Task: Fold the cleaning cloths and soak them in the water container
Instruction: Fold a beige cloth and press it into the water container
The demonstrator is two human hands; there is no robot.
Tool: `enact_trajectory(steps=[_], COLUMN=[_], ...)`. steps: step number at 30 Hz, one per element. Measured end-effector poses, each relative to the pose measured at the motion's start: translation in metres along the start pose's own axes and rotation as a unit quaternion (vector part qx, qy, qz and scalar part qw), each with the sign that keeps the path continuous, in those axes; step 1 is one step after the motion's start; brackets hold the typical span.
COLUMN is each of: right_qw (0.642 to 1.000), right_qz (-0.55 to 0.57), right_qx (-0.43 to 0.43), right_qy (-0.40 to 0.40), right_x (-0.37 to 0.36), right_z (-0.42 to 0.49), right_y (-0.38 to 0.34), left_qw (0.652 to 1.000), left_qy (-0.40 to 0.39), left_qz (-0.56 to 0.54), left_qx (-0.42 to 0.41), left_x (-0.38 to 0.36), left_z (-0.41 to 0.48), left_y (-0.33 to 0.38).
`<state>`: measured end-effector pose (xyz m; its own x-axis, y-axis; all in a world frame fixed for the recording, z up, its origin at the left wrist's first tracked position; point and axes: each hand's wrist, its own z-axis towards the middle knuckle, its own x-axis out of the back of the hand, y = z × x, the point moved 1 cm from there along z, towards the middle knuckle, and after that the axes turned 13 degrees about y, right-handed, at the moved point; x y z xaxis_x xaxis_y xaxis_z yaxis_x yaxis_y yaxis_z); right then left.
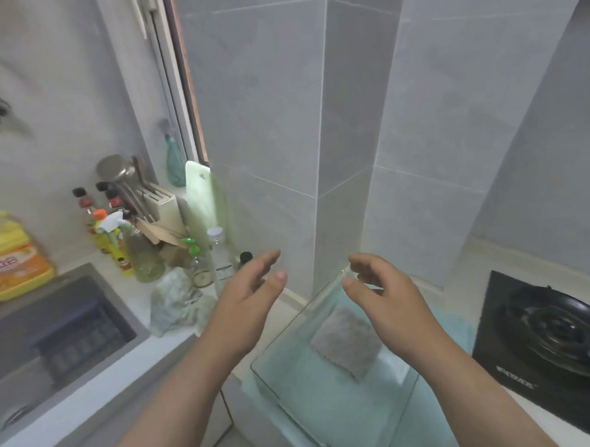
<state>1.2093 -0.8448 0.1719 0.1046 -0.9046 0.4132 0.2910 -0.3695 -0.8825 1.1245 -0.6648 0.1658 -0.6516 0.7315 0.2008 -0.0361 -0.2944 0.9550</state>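
Both hands hang in the air with nothing in them. The left hand [252, 291] is spread, fingers straight. The right hand [386, 293] is relaxed, fingers loosely bent, over the far corner of the glass water container [326, 406]. Inside the container a folded grey cloth [346, 342] lies flat near the bottom. A second, crumpled pale green cloth [176, 301] sits on the counter just left of the left hand, beside the sink [56, 332]. A black gas burner [551, 334] stands to the right.
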Motion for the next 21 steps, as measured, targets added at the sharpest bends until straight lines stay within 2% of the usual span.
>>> enact_trajectory(steps=[5, 12, 15, 21], right_qw=[0.995, 0.966, 0.950, 0.898], right_qz=[0.028, 0.061, 0.072, 0.113], right_qx=[0.049, 0.118, 0.143, 0.191], right_qy=[-0.088, -0.222, -0.269, -0.381], right_x=[-0.018, -0.076, -0.103, -0.141], right_z=[-0.027, -0.090, -0.128, -0.240], right_y=[-0.023, -0.073, -0.096, -0.147], left_qw=[0.996, 0.969, 0.947, 0.887], left_qy=[0.083, 0.227, 0.294, 0.446], left_qz=[0.021, 0.090, 0.117, 0.092], left_qx=[0.010, 0.039, 0.047, 0.077], left_x=[0.045, 0.144, 0.186, 0.269], left_z=[-0.049, -0.139, -0.188, -0.308], left_y=[0.004, 0.013, 0.016, 0.029])
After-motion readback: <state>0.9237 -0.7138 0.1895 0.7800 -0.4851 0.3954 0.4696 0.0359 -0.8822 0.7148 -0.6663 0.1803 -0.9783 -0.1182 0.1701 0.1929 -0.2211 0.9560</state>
